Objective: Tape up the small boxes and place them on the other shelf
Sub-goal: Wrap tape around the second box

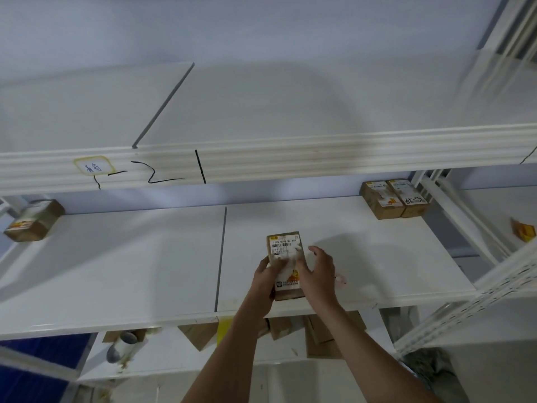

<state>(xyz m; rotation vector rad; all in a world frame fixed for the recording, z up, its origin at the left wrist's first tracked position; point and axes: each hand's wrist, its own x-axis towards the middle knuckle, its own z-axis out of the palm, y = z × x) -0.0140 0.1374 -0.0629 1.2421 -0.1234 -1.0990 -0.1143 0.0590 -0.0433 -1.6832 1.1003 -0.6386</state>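
A small brown cardboard box (284, 245) with a white shipping label lies on the middle white shelf (145, 271), near its front edge. My left hand (266, 276) grips the box's left side, fingers curled over the top. My right hand (315, 271) lies on the box's right side with its fingers spread over the label. Something small and pale sticks out to the right of my right hand; I cannot tell what it is.
Two taped boxes (392, 199) stand at the back right of the same shelf, another box (33, 221) at the far left. The upper shelf (261, 112) carries nothing. Loose cardboard boxes (325, 335) and a tape roll (122, 344) lie on the lower shelf. A white upright (465, 309) rises at right.
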